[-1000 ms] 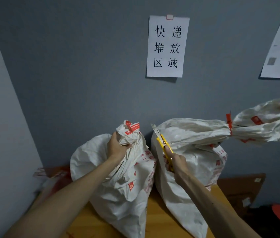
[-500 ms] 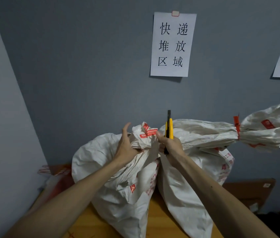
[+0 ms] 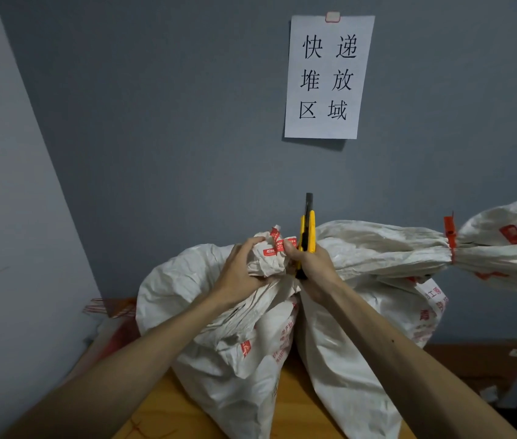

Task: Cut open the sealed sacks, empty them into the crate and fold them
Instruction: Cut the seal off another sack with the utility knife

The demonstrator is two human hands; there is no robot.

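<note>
Item: left sack [image 3: 219, 327] – white woven plastic with red print, standing on the wooden table [image 3: 288, 407] against the grey wall. Its neck is bunched into a crumpled knot with red labels.
Left hand [image 3: 241, 274]: fingers curled round that bunched neck, gripping it from the left.
Right hand [image 3: 311, 264]: closed round a yellow utility knife [image 3: 307, 236], held upright just beside the knot, with its dark end pointing up. The knife's lower end sits at the sack's neck; whether a blade touches the fabric cannot be told.
Item: right sack [image 3: 361, 327] – same make, touching the left one. Its long neck lies out to the right, cinched by a red tie [image 3: 449, 236].
Also present: a paper sign [image 3: 326, 77] with six black characters on the wall, a brown cardboard box [image 3: 479, 365] low at right, and a red-and-white bag [image 3: 111, 331] low at left.
</note>
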